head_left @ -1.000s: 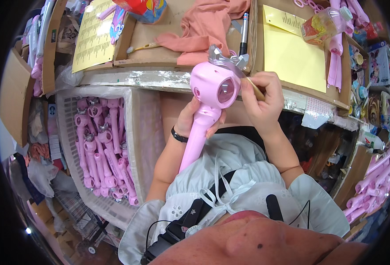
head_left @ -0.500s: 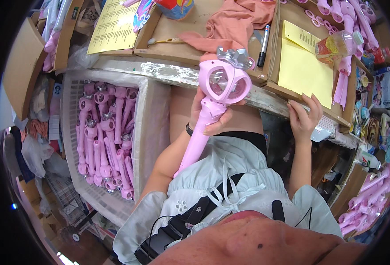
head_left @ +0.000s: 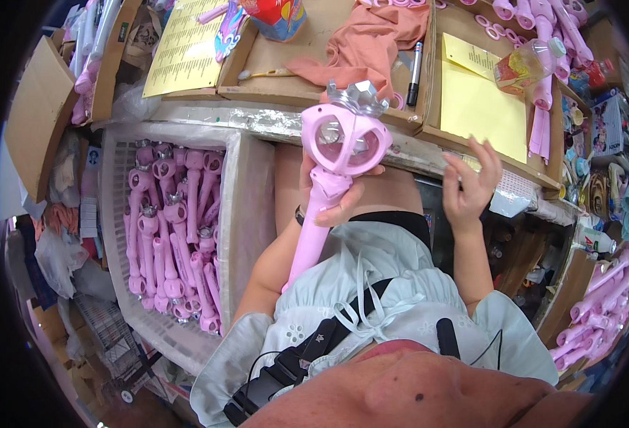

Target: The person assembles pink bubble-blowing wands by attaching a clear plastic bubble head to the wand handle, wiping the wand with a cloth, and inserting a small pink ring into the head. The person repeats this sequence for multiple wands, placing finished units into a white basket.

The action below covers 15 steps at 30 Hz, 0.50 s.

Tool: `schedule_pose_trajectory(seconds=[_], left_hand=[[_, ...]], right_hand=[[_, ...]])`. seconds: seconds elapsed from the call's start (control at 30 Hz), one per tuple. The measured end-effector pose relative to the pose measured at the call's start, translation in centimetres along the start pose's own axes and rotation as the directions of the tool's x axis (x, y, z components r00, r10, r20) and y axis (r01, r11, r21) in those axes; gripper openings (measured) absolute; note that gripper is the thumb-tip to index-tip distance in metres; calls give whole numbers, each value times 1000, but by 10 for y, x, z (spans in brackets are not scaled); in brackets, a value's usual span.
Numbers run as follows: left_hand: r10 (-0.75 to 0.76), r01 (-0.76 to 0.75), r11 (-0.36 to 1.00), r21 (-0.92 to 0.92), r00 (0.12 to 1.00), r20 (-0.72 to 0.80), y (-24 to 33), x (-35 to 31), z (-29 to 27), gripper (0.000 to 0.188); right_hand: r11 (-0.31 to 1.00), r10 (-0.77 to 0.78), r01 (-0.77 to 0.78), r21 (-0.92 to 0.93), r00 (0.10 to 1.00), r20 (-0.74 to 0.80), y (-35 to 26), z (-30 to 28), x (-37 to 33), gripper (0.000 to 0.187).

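Note:
A pink toy wand [head_left: 313, 235] leans upright over my lap, its round head set with clear windows and topped by a silver crown [head_left: 357, 98]. Just below that head, my left hand [head_left: 341, 205] wraps the neck, fingers partly hidden behind it. My right hand [head_left: 471, 178] is raised to the right of the wand, fingers apart and holding nothing. It is near the front edge of the cardboard tray with the yellow paper [head_left: 482, 107].
At left stands a white plastic crate [head_left: 118, 278] full of similar pink wands [head_left: 165, 235]. On the bench lie a salmon cloth [head_left: 361, 53], a marker [head_left: 415, 75], a toothbrush [head_left: 266, 73] and a drink bottle [head_left: 521, 71]. More pink parts [head_left: 600, 307] are heaped at lower right.
The wand has shifted a little left in my left hand and turned slightly. My right hand has moved slightly left, its fingers spreading.

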State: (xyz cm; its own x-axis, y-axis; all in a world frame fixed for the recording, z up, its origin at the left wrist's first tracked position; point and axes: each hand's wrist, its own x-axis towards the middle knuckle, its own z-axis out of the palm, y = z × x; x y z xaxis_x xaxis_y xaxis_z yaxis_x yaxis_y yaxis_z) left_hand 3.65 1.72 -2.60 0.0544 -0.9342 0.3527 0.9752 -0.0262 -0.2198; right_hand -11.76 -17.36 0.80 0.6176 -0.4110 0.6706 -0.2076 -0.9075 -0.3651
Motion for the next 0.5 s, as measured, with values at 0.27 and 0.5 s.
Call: schedule_pose_trajectory(seconds=[0.27, 0.5], left_hand=[[368, 194, 512, 837, 831, -417, -8, -20, 44, 80], [673, 332, -312, 890, 739, -39, -9, -26, 65, 92]], right_hand=[[787, -301, 221, 576, 952, 46, -71, 30, 29, 43], [262, 69, -555, 789, 827, 559, -84, 35, -22, 36]])
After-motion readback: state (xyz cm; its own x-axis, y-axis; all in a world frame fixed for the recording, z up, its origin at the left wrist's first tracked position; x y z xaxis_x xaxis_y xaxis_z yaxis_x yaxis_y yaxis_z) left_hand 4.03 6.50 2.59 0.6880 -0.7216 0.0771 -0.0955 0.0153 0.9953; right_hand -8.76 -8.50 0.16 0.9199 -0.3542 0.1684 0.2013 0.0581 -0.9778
